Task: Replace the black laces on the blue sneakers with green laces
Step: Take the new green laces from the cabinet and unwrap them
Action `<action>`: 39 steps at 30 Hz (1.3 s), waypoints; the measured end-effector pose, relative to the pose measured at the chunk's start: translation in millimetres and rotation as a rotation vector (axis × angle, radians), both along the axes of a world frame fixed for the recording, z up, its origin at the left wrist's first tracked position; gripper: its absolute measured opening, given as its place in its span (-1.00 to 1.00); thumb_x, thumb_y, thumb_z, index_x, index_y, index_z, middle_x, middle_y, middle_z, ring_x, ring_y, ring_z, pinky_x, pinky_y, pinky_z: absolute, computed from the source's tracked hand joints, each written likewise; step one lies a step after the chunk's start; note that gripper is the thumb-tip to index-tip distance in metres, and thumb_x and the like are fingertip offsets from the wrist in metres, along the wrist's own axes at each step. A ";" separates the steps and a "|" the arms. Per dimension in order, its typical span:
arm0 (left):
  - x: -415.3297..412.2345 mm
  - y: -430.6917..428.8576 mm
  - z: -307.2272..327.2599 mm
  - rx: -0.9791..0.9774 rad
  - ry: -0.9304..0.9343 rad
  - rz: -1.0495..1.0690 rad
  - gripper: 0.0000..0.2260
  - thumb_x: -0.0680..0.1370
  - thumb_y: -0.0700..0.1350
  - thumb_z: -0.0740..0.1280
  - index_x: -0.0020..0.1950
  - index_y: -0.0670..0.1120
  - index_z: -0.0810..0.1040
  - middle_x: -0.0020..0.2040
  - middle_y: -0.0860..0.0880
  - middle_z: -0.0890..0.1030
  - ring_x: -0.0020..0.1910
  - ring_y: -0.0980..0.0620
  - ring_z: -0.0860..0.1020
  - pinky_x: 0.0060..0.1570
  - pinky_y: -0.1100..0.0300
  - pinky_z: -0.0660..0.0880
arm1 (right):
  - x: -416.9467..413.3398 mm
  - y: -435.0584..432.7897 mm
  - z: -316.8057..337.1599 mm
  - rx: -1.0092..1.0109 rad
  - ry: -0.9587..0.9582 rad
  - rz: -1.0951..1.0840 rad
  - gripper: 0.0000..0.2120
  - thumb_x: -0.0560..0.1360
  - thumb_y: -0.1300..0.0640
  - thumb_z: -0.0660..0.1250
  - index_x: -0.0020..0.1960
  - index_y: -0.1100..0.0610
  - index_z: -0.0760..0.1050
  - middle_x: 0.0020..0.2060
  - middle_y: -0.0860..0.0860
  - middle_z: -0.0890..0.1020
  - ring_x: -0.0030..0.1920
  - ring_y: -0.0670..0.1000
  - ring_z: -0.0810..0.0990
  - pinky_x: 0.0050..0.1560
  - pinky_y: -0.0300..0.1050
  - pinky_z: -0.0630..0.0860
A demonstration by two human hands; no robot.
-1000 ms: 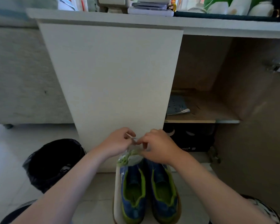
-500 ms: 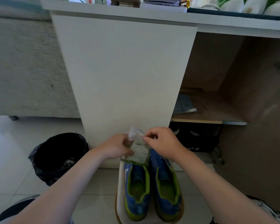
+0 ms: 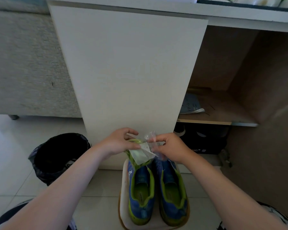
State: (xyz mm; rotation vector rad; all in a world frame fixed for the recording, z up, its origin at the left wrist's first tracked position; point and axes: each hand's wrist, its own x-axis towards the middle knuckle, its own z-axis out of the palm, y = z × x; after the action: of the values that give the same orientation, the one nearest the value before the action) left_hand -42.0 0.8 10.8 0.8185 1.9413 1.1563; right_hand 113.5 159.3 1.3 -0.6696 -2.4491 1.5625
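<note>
The step in hand looks like opening the packet (image 3: 142, 155) that holds the green laces (image 3: 134, 141). The left hand (image 3: 118, 142) grips the packet's left side, thumb pressed on its white label. The right hand (image 3: 170, 148) pinches the clear plastic at the top between thumb and forefinger. The packet is held in the air just above the far end of the white tray (image 3: 123, 188).

The blue sneakers (image 3: 140, 194) stand side by side on that tray, heels toward its near edge. Their fronts are hidden behind the packet and hands, so whether the black laces are still in cannot be told.

The next move probably calls for pulling the plastic apart and drawing the laces out — thin film, so a firm pinch on each side and a steady pull should do it.

A bin (image 3: 58, 155) lined with a black bag stands on the floor to the left, handy for the wrapper. Behind the hands is a white cupboard door (image 3: 130, 72). To its right is an open shelf (image 3: 206, 121) with a booklet (image 3: 190, 105), and dark shoes (image 3: 204, 140) sit below it. A grey sofa (image 3: 23, 63) is far left — nothing blocks the hands.
</note>
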 end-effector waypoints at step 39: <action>-12.4 10.2 0.1 0.118 0.457 0.263 -0.90 0.61 -0.01 0.30 -0.01 0.11 0.62 -0.02 0.18 0.59 -0.07 0.28 0.51 -0.12 0.38 0.38 | -2.5 13.3 -13.4 0.484 -0.516 0.022 -0.89 0.42 0.19 0.45 -0.20 0.26 0.62 -0.27 0.17 0.64 -0.21 0.13 0.66 -0.27 0.01 0.56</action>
State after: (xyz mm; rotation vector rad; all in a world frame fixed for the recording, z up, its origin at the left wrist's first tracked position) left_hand -54.4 11.0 10.9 0.9764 2.4300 1.3341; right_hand 111.0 172.5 -12.1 -1.0449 -3.0383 0.7983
